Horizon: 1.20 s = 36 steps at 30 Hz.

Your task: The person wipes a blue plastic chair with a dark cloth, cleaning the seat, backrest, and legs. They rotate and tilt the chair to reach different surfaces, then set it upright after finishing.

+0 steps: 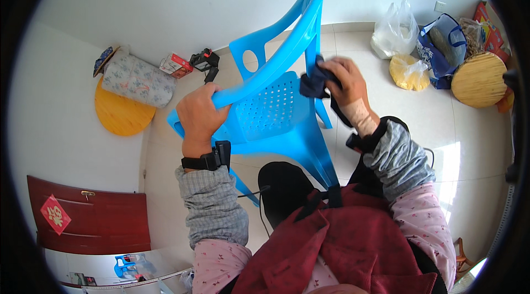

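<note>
A blue plastic armchair (279, 130) with a perforated seat stands right before me. My left hand (201, 112) is closed around the end of its nearer armrest (265, 81). In my right hand (347, 81) is a bunched dark navy cloth (316, 81), held beside the upright under that armrest. Whether the cloth presses on the plastic is hard to tell. The far armrest (244, 52), with an oval opening, is on the other side of the seat. Black bands circle both my wrists.
Plastic bags (396, 31), a blue bag (445, 43) and a round wooden board (479, 80) are at right by the wall. A patterned roll (138, 81), a round yellow board (124, 108) and a red box (178, 65) are at left. A cable (261, 215) hangs by my knee.
</note>
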Available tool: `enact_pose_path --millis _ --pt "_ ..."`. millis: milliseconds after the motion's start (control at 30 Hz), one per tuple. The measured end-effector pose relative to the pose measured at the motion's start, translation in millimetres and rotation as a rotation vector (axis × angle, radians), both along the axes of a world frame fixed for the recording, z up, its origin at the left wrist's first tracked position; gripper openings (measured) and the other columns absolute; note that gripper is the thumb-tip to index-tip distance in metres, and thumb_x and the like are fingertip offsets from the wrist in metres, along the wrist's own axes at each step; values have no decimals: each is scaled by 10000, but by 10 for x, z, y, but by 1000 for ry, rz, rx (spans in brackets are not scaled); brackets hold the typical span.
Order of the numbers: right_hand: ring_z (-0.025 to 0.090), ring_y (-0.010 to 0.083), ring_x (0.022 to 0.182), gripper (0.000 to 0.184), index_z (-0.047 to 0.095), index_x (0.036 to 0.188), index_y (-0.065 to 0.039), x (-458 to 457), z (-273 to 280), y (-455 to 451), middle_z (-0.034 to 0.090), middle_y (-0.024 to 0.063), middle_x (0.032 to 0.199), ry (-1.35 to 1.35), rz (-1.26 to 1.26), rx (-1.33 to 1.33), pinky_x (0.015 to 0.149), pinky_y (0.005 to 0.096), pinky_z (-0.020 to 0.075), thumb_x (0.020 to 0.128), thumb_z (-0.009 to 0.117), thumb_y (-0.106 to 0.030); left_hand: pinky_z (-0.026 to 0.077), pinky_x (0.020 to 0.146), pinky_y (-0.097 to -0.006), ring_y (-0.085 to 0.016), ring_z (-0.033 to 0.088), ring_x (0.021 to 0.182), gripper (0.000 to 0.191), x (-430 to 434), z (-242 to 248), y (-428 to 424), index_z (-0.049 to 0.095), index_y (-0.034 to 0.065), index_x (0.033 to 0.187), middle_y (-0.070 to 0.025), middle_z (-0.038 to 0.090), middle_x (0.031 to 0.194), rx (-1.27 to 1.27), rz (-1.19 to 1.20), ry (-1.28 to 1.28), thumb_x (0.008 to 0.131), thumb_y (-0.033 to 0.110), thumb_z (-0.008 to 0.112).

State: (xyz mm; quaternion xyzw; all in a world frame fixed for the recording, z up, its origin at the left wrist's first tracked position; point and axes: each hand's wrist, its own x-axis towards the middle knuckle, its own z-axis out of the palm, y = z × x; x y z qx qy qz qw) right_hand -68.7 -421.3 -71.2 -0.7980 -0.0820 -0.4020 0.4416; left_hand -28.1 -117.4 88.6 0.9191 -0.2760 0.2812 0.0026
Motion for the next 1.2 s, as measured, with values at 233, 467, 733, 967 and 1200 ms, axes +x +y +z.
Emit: enact_pose_path --millis 233,467,733,967,1200 --pt "577 292 931 328 757 1034 -184 265 231 91 633 49 1026 -135 -66 -279 797 383 501 747 705 -34 495 570 -397 -315 684 670 246 -22 13 -27 724 127 860 -101 704 755 -40 11 15 767 331 824" --pt "594 271 975 324 760 1086 -170 -228 -554 402 622 65 1087 192 154 -444 847 367 523 789 697 -58 515 579 -417 -319 688 674 281 -6 21 -43 728 109 817 -103 712 754 -42 23 29 777 381 788" --pt "608 319 985 413 738 1073 -138 270 169 75 650 88 1048 -113 -58 -187 825 397 525 704 714 46 517 588 -423 -324 686 680 276 -34 11 -39 729 112 822 -100 713 757 -34 38 11 774 378 786" --pt "593 293 1002 303 739 1069 -175 -186 -575 350 634 65 1061 298 243 -471 873 398 526 792 705 -59 508 588 -420 -330 678 679 272 23 23 -53 724 119 824 -103 702 748 -64 59 42 773 376 797" --pt "704 309 1023 475 609 1277 -61 -213 -602 113 701 187 1122 519 191 369 908 373 554 840 779 -136 482 565 -415 -325 663 652 287 45 11 -48 707 124 817 -99 677 712 -39 31 3 786 392 808"
